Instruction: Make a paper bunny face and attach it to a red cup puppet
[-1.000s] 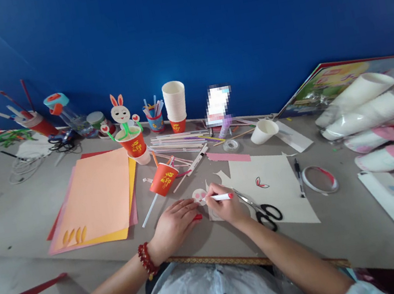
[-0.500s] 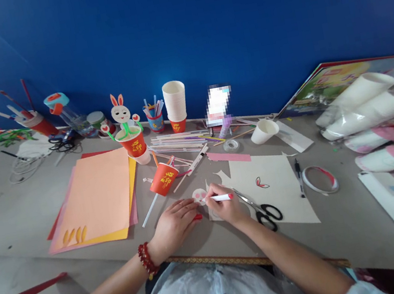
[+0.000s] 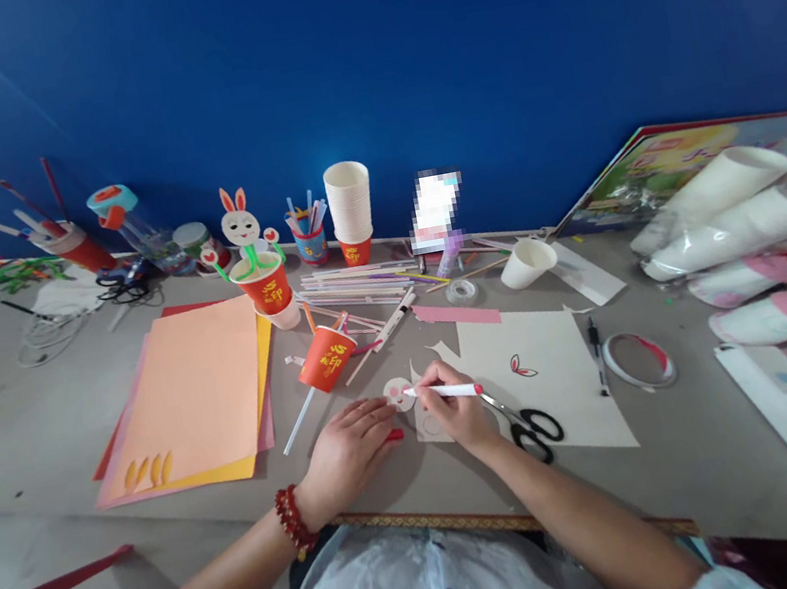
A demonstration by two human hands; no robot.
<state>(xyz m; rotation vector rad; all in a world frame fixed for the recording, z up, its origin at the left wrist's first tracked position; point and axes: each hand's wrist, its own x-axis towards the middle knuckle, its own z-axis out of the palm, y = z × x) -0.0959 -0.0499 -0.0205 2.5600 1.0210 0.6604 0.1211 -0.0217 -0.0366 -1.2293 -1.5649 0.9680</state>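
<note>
My right hand point(image 3: 458, 410) pinches a white marker with a red end point(image 3: 456, 390), its tip at a small round paper cut-out point(image 3: 397, 393) with pink patches on it. Flat on the table, my left hand point(image 3: 341, 451) has its fingers stretched out, fingertips at the cut-out's left edge. A red marker cap point(image 3: 394, 434) lies by the left fingers. Partly under my right hand is a white paper scrap point(image 3: 432, 428) with drawn outlines. Black-handled scissors point(image 3: 538, 431) rest beside that hand, on a white sheet point(image 3: 569, 385) bearing a red-filled ear drawing point(image 3: 524, 367).
A tilted red paper cup point(image 3: 327, 359) lies beyond my left hand. Behind it stands a rabbit figure point(image 3: 242, 228) in another red cup point(image 3: 264, 287). Coloured paper sheets point(image 3: 188, 382) are at left; a tape roll point(image 3: 640, 361), pen point(image 3: 597, 355) and bagged white cups point(image 3: 732, 230) at right.
My right hand has lifted and shifted slightly right, showing the marker's tip and more of the cut-out. Another person's hand at the right edge has gone from view.
</note>
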